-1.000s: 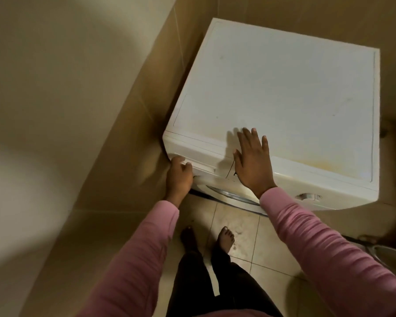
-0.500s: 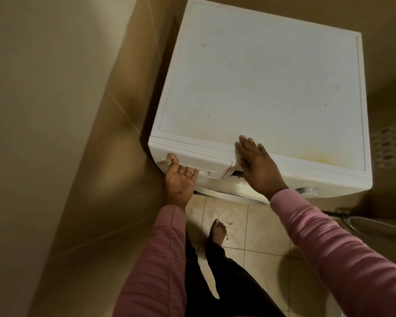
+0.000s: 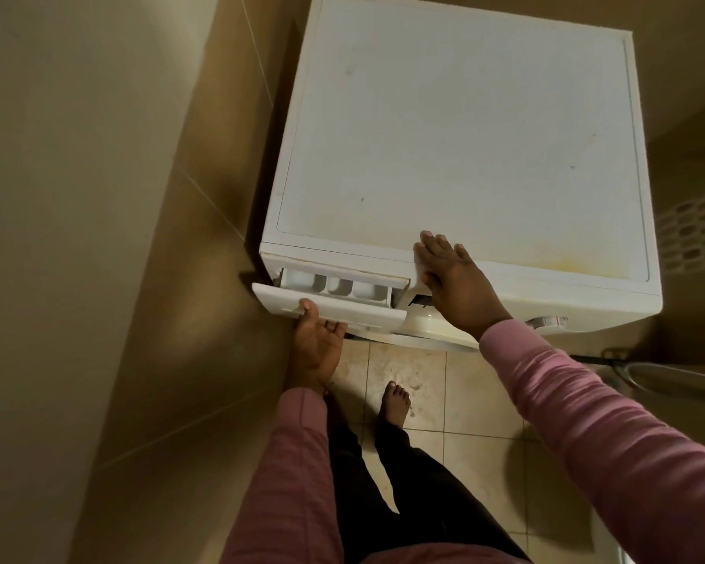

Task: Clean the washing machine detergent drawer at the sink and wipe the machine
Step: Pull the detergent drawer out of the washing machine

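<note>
detergent drawer (image 3: 334,299) is sitting partly out at the front-left corner of the washing machine (image 3: 465,136) | left hand (image 3: 317,343) is gripping its panel from beneath | right hand (image 3: 454,289) is bracing flat, fingers straight, on the machine's front edge | risk: one-sided tugging may be jamming the drawer at its stop

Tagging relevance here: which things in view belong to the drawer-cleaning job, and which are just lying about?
Job: detergent drawer, partly pulled out, gripped by left hand; washing machine, right hand flat on it.
Lying about: perforated basket at right.
</note>
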